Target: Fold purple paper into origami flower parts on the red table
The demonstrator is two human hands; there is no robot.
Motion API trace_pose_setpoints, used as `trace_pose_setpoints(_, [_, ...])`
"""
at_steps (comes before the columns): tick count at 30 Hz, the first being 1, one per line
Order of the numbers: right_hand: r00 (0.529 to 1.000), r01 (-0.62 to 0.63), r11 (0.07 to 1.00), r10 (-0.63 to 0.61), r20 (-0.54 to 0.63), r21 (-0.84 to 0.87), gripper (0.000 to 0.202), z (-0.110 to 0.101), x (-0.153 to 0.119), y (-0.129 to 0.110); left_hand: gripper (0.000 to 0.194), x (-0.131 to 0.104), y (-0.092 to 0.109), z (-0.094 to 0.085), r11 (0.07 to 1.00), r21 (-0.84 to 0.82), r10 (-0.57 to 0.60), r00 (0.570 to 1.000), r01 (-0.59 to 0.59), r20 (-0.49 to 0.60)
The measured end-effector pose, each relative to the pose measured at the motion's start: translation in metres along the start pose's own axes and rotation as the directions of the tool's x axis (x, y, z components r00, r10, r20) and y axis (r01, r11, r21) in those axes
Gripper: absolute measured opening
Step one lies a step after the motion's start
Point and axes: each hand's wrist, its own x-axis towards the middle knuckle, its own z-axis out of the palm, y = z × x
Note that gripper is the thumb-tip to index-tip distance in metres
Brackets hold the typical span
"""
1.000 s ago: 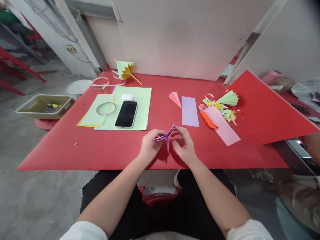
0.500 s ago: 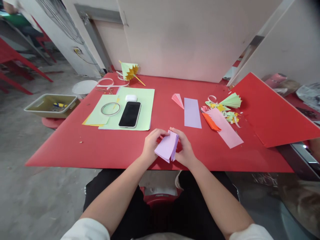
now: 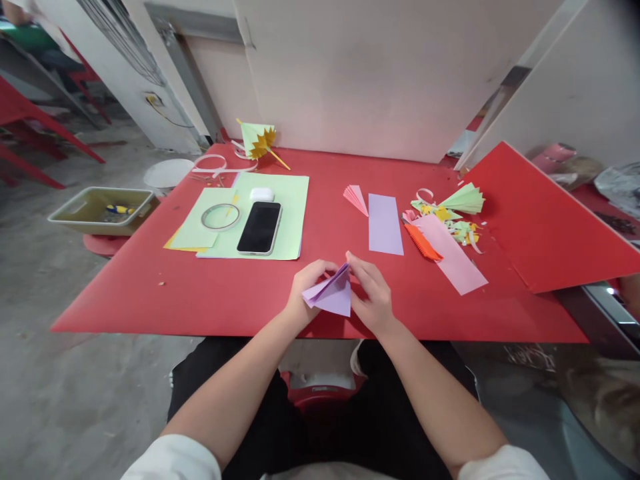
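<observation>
A folded purple paper [image 3: 334, 296] is held over the front edge of the red table [image 3: 225, 293], its layers meeting at the top and spreading toward the bottom. My left hand [image 3: 303, 291] is closed on its left side. At the upper right corner, the fingers of my right hand [image 3: 373, 293] pinch the paper. A flat purple strip [image 3: 385, 225] lies beyond my right hand, beside a small pleated pink fan [image 3: 356, 200].
On the left are green sheets [image 3: 293, 220] with a black phone [image 3: 260, 228], a white case [image 3: 262, 194] and a tape roll [image 3: 221, 217]. Further right lie an orange cutter [image 3: 423, 242], a pink strip [image 3: 455, 260], paper scraps and a red board [image 3: 545, 227].
The purple paper has turned between my hands, and its layers now fan out downward and to the left. My right fingers have shifted slightly at its top corner.
</observation>
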Motion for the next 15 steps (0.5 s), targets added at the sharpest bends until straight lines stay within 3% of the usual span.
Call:
trace_pose_setpoints(9, [0.998, 0.021, 0.999, -0.024, -0.061, -0.046, 0.061, -0.001, -0.002, -0.001, 0.013, 0.0, 0.01, -0.002, 0.993, -0.093, -0.073, 0.997, 0.074, 0.015])
trace_pose_setpoints(15, [0.994, 0.054, 0.991, -0.065, -0.086, -0.125, 0.061, -0.001, -0.004, -0.001, 0.012, -0.001, 0.0, 0.002, 0.998, 0.001, -0.068, 0.997, 0.068, 0.035])
